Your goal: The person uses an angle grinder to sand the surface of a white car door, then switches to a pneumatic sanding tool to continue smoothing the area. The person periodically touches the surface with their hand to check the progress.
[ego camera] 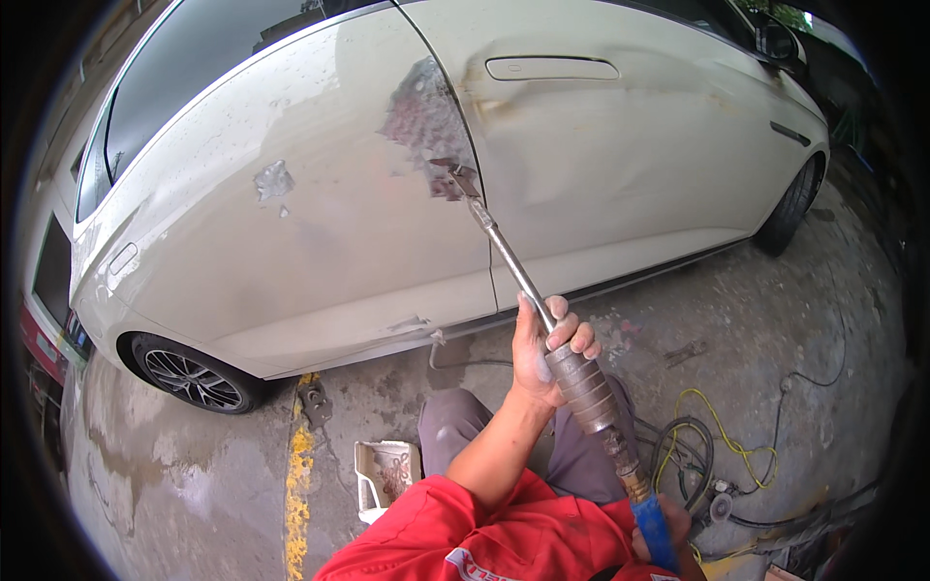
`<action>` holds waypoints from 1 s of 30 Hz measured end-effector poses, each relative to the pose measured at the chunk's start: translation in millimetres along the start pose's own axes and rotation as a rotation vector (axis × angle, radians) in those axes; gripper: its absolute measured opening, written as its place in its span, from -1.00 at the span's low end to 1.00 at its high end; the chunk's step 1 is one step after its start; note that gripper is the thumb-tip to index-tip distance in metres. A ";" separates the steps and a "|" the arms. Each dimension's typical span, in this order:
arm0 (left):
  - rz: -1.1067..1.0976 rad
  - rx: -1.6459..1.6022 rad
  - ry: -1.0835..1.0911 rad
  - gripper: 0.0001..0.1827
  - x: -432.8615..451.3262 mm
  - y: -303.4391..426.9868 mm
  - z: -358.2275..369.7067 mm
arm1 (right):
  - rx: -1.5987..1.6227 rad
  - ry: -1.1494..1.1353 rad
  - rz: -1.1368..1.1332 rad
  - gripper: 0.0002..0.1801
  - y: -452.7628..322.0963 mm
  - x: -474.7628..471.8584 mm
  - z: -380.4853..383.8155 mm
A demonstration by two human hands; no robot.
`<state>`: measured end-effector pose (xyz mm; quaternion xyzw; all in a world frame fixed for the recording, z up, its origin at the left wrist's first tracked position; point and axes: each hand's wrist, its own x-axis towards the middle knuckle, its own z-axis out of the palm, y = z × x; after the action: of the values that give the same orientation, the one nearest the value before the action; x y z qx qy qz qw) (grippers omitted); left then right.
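My left hand (pixel 538 356) is wrapped around the steel rod and the top of the sliding weight of a slide hammer dent puller (pixel 581 388). At the lower right, my right hand (pixel 674 519) holds the tool's blue-wrapped handle end (pixel 654 526); that hand is partly hidden behind it. The rod slants up to the car, where its hook tip (pixel 468 190) meets the rear door (pixel 349 240) beside the door gap. Around and above the tip is a bare, rough, grey-and-reddish patch (pixel 425 116). A smaller bare patch (pixel 274 180) shows farther left.
The front door (pixel 617 152) has dents and brownish marks near its handle (pixel 552 69). On the concrete, a white open plastic tray (pixel 365 476) holds several small metal rings. Yellow cable (pixel 726 436), a black hose (pixel 708 450) and a disc tool (pixel 721 507) lie at my right.
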<state>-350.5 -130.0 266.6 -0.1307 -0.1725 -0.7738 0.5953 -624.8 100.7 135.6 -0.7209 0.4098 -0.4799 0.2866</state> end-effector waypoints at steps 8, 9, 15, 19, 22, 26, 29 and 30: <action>-0.056 -0.480 -0.245 -0.54 -16.4 -19.1 -3.1 | -0.320 0.012 -0.484 -0.67 -29.8 51.7 -17.0; -0.047 -0.570 -0.378 -0.57 -14.4 -23.4 -5.4 | -0.409 -0.068 -0.572 -0.66 -35.5 52.7 -25.8; 0.115 0.578 0.712 -0.57 5.6 -33.3 16.5 | 0.125 -0.104 0.116 -0.68 1.8 3.1 -2.7; 0.021 0.199 0.286 -0.49 -9.8 -21.2 -2.9 | 0.058 -0.069 0.052 -0.69 1.2 -1.9 -1.9; -0.021 -0.306 -0.436 -0.43 -20.7 -6.1 -12.1 | -0.053 -0.035 -0.100 -0.70 6.6 4.6 0.7; 0.044 -0.156 -0.243 -0.41 -44.0 0.8 -16.6 | -0.148 -0.027 -0.180 -0.71 1.5 17.6 6.8; -0.039 -0.082 -0.050 -0.42 -39.1 0.3 -15.3 | -0.170 0.010 -0.198 -0.72 -8.7 23.0 16.9; -0.063 -0.081 -0.050 -0.41 -35.1 -1.2 -20.9 | -0.191 0.018 -0.198 -0.72 -8.7 22.9 16.5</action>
<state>-342.6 -107.8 233.3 -0.1687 -0.1600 -0.7950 0.5603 -602.1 85.6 146.8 -0.7775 0.3829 -0.4711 0.1641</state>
